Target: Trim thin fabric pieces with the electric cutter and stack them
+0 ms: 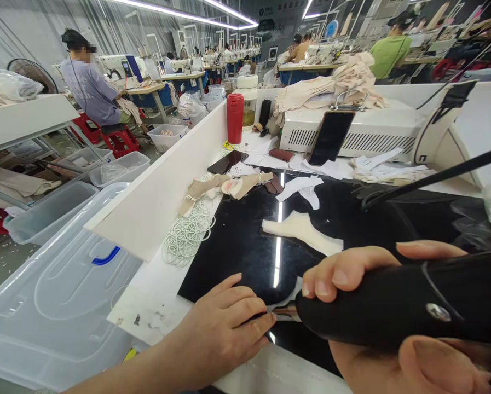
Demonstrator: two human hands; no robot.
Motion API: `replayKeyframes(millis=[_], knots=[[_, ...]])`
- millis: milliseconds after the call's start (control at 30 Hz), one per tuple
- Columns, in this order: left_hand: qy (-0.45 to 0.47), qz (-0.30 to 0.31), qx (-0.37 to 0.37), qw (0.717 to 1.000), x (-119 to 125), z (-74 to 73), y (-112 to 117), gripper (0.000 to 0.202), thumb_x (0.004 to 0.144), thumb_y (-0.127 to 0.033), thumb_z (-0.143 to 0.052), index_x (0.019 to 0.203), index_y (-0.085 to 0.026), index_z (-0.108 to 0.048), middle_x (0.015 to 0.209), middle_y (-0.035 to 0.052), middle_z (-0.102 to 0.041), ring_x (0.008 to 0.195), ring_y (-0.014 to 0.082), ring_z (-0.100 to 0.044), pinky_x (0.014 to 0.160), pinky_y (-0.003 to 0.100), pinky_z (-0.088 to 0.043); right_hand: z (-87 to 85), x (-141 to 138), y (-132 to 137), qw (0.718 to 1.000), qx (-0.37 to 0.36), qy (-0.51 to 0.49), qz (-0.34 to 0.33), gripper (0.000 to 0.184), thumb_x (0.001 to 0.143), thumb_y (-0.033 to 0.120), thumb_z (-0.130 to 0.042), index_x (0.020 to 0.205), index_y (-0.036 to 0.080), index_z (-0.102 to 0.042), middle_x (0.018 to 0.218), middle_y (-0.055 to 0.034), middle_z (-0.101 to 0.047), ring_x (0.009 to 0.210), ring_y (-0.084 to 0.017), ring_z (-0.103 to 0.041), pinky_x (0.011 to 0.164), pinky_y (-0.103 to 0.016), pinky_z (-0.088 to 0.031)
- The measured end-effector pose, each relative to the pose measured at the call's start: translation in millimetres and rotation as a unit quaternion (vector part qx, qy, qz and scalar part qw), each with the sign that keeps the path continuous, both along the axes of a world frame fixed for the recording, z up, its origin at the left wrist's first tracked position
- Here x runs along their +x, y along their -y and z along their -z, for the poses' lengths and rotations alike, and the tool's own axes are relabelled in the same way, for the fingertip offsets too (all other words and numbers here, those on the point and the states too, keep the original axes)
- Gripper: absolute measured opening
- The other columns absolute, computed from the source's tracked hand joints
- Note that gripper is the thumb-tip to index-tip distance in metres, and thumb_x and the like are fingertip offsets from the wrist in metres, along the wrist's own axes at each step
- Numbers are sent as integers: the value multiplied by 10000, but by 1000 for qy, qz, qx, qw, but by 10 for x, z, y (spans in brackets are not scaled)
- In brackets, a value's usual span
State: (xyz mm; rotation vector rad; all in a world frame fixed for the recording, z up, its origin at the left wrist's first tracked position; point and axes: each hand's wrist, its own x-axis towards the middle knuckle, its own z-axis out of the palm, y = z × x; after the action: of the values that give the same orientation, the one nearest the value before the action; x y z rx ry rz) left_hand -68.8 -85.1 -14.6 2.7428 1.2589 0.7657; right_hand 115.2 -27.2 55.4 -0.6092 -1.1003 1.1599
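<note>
My right hand (358, 268) is wrapped round a thick black handheld power tool (368, 309) with a round screw on its side. Its narrow metal tip (284, 313) points left, low over the glossy black work surface (237, 246). My left hand (224, 323) lies palm down at the near edge, fingers stretched toward that tip. By the fingertips shows the edge of a pale piece (292, 291), mostly hidden by the tool and my hands. Just beyond lies a cream foam-like cut piece (302, 227).
Pale elastic loops (190, 232), beige pieces (229, 189) and white cutouts (300, 189) lie at the left and back. Behind stand a red bottle (234, 117), an upright phone (331, 138) and a white vented box (376, 128). A black cable (434, 178) crosses the right side.
</note>
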Motion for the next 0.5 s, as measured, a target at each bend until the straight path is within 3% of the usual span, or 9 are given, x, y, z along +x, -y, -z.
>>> replayKeyframes(millis=[100, 500], knots=[[8, -2, 1, 1000, 7, -5, 8, 214, 1042, -247, -596, 1215, -162, -690, 1113, 32, -753, 1071, 150, -698, 1243, 399, -374, 43, -8, -4, 1000, 3, -5, -3, 457, 734, 493, -900, 1055, 328, -621, 763, 34, -669, 611, -187, -619, 590, -376, -610], [18, 2, 1, 1000, 19, -11, 6, 216, 1055, -203, -542, 1195, -119, -683, 1039, 64, -732, 1004, 147, -715, 1172, 365, -481, 70, -51, -33, 1000, 22, 2, -15, 341, 822, 420, -826, 1064, 330, -603, 768, 52, -668, 612, -175, -636, 596, -366, -607]])
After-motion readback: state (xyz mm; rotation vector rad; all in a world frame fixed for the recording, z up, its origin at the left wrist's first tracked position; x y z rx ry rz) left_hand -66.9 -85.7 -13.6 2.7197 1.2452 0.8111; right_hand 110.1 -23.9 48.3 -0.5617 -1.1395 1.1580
